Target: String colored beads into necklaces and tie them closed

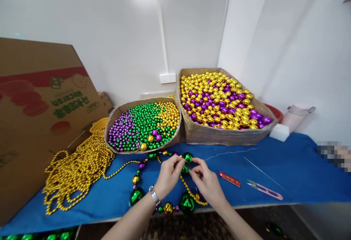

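My left hand (168, 176), with a silver watch on the wrist, pinches a thin pale thread above the blue tablecloth. Opposite it, my right hand (207, 183) has thumb and forefinger closed on the same thread. Just behind my fingertips sit large green beads (188, 157). A strung garland (135, 179) of green, gold and purple beads of mixed sizes curves around my left hand, with another big green bead (187, 202) between my forearms. A string of small gold beads (186, 185) runs below my hands. The thread's ends at my fingers are too fine to make out.
A box of small purple, green and gold beads (145, 123) stands behind my hands. A larger box (227, 135) holds gold and purple beads. Gold bead strands (79, 174) lie left by a tall carton (35, 123). Pink thread snips (264, 189), a needle (263, 172) and a red packet (229, 179) lie right.
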The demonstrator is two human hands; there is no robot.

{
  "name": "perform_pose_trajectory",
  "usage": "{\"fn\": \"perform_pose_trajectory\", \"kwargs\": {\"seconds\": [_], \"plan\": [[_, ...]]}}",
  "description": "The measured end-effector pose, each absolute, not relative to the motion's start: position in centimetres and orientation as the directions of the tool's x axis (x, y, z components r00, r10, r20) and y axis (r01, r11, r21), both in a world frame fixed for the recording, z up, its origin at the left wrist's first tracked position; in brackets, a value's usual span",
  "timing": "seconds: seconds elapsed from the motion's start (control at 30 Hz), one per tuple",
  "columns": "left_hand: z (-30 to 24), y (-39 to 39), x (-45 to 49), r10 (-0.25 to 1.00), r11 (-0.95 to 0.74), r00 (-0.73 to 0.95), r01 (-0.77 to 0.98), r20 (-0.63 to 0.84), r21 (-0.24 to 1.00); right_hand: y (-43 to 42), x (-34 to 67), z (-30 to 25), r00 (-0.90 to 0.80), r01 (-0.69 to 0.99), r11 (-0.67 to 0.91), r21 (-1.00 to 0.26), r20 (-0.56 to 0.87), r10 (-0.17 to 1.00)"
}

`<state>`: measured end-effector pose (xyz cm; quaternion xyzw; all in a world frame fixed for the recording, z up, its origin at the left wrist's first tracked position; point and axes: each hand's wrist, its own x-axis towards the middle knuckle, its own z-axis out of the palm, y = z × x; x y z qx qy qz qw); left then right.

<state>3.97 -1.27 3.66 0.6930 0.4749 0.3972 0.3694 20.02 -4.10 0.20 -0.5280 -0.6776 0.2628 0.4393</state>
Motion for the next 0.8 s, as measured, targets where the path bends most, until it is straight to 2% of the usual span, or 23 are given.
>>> {"fn": "perform_pose_trajectory", "kwargs": {"seconds": [0.1, 0.17, 0.23, 0.3, 0.4, 0.5, 0.63, 0.8], "plan": [[3.4, -1.0, 3.7, 0.947, -0.314, 0.223, 0.475, 0.232, 0.822, -4.2, 21.9, 0.7, -0.057, 0.584, 0.345, -0.735, 0.387, 0.921], [3.3, -0.8, 3.8, 0.954, -0.284, 0.222, 0.460, 0.201, 0.841, -4.0, 22.9, 1.1, -0.069, 0.648, 0.377, -0.662, 0.443, 0.894], [3.2, -0.7, 4.2, 0.970, -0.178, 0.218, 0.347, 0.106, 0.921, -4.0, 23.3, 1.4, -0.101, 0.695, 0.419, -0.585, 0.497, 0.862], [3.1, -0.6, 4.6, 0.974, -0.022, 0.226, 0.157, -0.014, 0.987, -4.2, 23.1, 1.5, -0.152, 0.721, 0.464, -0.514, 0.536, 0.830], [3.1, -0.6, 4.9, 0.965, 0.102, 0.244, -0.027, -0.092, 0.994, -4.8, 22.5, 1.2, -0.211, 0.743, 0.506, -0.438, 0.564, 0.798], [3.1, -0.7, 4.8, 0.960, 0.069, 0.269, 0.043, -0.078, 0.997, -4.7, 22.4, 1.0, -0.199, 0.771, 0.492, -0.405, 0.581, 0.789], [3.2, -1.0, 4.5, 0.897, 0.049, 0.426, 0.162, -0.115, 0.986, -2.7, 22.4, 1.9, -0.180, 0.782, 0.487, -0.390, 0.606, 0.775], [3.5, -1.3, 4.6, 0.808, 0.004, 0.582, 0.148, -0.091, 0.989, 1.1, 20.9, 3.1, -0.304, 0.686, 0.613, -0.393, 0.610, 0.731]]}}
